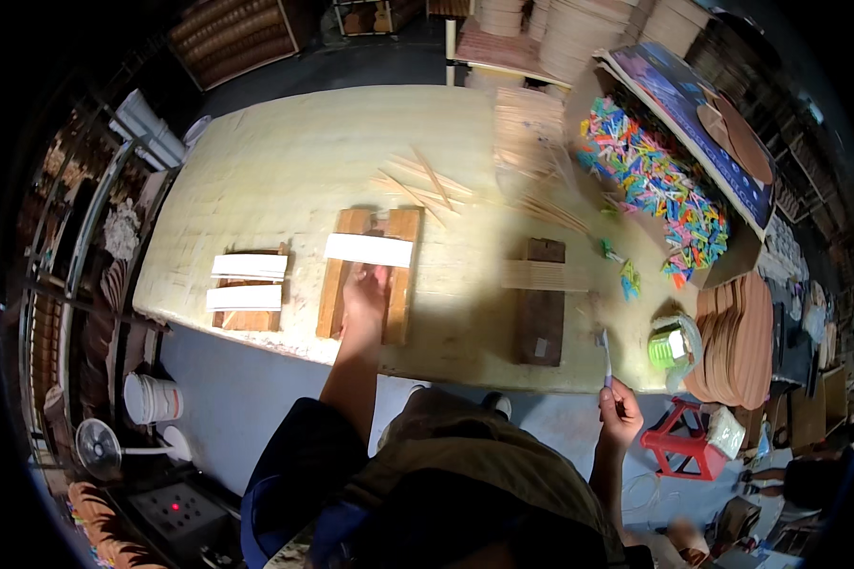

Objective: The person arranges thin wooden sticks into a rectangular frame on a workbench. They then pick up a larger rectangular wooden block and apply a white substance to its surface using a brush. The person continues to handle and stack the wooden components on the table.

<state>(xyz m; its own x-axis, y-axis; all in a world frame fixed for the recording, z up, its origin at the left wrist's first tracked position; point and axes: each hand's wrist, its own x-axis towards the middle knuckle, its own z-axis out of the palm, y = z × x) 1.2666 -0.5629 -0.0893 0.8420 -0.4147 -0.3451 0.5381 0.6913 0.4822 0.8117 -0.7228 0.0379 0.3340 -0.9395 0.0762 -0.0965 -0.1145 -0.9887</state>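
At the near edge of the workbench (285,152), about its middle: the left hand (365,289), fingers flat and together, pressing down on a wooden frame (370,275) of two upright slats, with a white strip (368,249) lying across the top of it. Toward the near left corner: a second, smaller wooden frame (249,284) carrying two white strips, one above the other. Off the near edge toward the right: the right hand (620,417), clear of the bench, fingers closed round a thin brush (605,358) that stands upright. On the bench right of the middle: a dark wooden block (541,303) with a pale slat across it. Behind the frames: loose bamboo sticks (427,185), scattered. At the far right corner: a cardboard box (731,256) full of coloured clips (655,180). By the near right corner: a green-and-white pot (672,346).
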